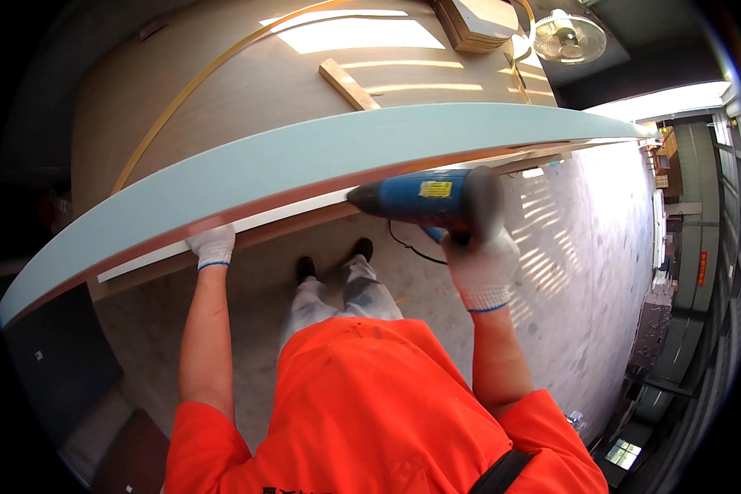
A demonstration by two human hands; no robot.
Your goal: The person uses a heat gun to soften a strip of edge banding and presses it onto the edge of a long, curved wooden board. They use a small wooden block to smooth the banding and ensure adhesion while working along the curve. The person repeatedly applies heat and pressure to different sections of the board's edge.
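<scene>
A long pale-blue board (305, 150) stretches across the view in front of me, bowed by the lens, with a reddish face along its near side. My left hand (212, 244), in a white knit glove, is closed on the board's near side, next to a narrow white strip (292, 206); its fingertips are blurred and partly hidden. Over on the right, my gloved right hand (479, 267) grips a blue heat gun (420, 198) by its handle. The gun's dark tapered nozzle points left, close to the board's near side. Its rear end is smeared by motion.
Beyond the board lies a brown work table (181, 99) with a wooden block (347, 84), a curved yellowish strip (193, 82) and stacked panels (477, 25). A fan (568, 37) stands at the far right. Dark panels (62, 354) are at the left, and a black cord (407, 247) hangs below the gun.
</scene>
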